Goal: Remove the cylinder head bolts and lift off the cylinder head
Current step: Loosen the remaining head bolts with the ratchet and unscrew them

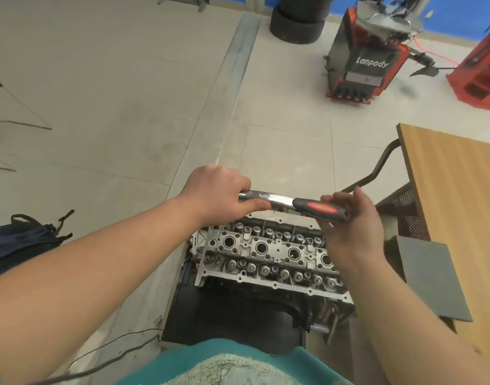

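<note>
A bare aluminium cylinder head [269,254] sits on the engine block on a low black stand, with valve springs and several spark plug wells showing. Above its far edge a chrome ratchet wrench [277,200] with a black and red grip lies roughly level. My left hand [221,190] grips the ratchet's head end, which it hides along with any socket below. My right hand [352,218] holds the black and red grip, fingers curled round it from the far side.
A wooden table [458,195] stands at the right, with a grey board [430,276] and a mesh rack beside it. On the floor at the left lies a dark bag [21,243]. Farther off stand a red and black tyre machine [369,56] and stacked tyres [299,20].
</note>
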Demonstrator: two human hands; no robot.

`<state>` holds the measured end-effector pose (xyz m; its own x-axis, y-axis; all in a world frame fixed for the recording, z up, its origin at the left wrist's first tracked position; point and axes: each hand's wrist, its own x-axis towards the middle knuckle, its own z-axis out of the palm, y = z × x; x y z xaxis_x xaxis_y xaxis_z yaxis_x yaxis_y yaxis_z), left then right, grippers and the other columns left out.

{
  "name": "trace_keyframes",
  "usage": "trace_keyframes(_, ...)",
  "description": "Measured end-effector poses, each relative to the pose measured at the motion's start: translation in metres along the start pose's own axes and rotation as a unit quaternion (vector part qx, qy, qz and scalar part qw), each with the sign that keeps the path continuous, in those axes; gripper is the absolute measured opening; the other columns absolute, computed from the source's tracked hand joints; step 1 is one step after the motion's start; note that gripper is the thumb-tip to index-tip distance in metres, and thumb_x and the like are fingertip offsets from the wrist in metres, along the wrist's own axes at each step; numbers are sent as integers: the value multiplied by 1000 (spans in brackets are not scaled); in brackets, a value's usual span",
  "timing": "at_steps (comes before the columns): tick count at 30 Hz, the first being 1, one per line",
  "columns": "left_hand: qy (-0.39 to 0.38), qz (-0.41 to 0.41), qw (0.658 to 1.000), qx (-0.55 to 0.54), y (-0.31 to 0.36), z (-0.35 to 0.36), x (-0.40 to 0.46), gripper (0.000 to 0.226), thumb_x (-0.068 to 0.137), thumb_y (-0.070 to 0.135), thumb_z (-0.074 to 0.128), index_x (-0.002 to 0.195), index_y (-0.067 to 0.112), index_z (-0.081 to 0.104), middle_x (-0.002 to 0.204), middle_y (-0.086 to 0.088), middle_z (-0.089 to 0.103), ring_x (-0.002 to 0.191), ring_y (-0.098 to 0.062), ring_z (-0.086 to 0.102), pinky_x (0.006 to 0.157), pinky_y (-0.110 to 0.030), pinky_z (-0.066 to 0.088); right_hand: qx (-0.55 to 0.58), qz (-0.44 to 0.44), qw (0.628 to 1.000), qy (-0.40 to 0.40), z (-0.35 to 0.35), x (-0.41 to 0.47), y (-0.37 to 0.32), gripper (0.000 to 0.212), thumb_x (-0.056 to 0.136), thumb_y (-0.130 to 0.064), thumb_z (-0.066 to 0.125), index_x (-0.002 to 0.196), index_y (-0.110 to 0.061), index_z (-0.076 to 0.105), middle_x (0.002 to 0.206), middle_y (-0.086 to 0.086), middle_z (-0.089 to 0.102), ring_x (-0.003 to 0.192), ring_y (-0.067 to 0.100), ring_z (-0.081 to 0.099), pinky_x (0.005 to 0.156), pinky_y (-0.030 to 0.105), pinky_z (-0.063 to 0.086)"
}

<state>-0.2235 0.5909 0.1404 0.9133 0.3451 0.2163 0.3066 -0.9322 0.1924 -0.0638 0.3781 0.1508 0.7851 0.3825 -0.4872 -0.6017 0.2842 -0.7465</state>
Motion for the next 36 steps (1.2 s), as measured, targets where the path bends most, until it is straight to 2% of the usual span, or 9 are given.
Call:
trace_keyframes(3,-2,-6,1000,5,2,0,1,80,74,103,11,64,32,47,61,15,52,63,-13,53,58,-29,33,243,96,965,4,25,2,10,34,98,-32,61,74,-9,65,88,15,72,77,34,73,85,46,60)
trace_keyframes(5,1,-16,1000,-5,-1,-2,2,84,72,105,6,63,31,46,61,15,53,63,-13,53,57,-29,34,321,106,941,5,37,5,9,34,94,-35,64,71,-10,61,86,11,72,74,32,71,84,42,58)
trace_keyframes(7,-6,-23,1000,-10,-4,-3,1,80,75,102,12,64,31,46,62,14,54,64,-14,55,59,-30,38,350,98,932,-3,42,2,9,35,90,-37,68,68,-10,61,82,9,69,71,31,68,82,39,57)
trace_keyframes(11,-9,-27,1000,-10,-4,-4,1,71,79,97,21,63,32,44,60,16,50,61,-10,50,60,-30,36,339,95,936,-12,45,2,14,32,90,-34,65,69,-11,58,73,7,61,64,29,61,77,39,56)
trace_keyframes(14,-12,-42,999,-6,-4,-3,0,73,80,96,23,67,31,52,60,16,51,63,-12,52,61,-30,35,297,89,951,-18,48,7,13,34,89,-24,59,60,-18,43,61,-2,37,51,22,40,65,33,50)
trace_keyframes(16,-11,-49,999,-5,-3,-3,0,72,80,96,25,69,32,55,61,16,52,65,-13,54,62,-31,38,275,91,957,-22,49,9,11,36,89,-20,56,58,-20,36,59,-3,29,49,21,33,62,31,47)
trace_keyframes(19,-5,-57,998,-2,-1,-3,-1,70,79,97,24,68,34,51,62,17,52,65,-13,55,63,-31,41,254,93,962,-23,48,10,10,36,89,-17,53,59,-21,33,59,-4,27,49,21,31,62,32,47)
trace_keyframes(25,0,-68,998,1,2,-3,-1,70,78,96,25,69,33,53,62,18,50,67,-15,56,64,-31,38,246,98,964,-23,49,13,8,35,88,-15,52,59,-21,34,58,-4,28,48,21,31,61,33,48)
trace_keyframes(36,-10,-96,995,10,9,-6,1,74,78,97,21,72,33,58,64,17,54,69,-15,58,67,-31,44,230,129,964,-34,55,26,0,36,89,-16,52,59,-21,32,59,-4,26,48,21,31,59,31,48)
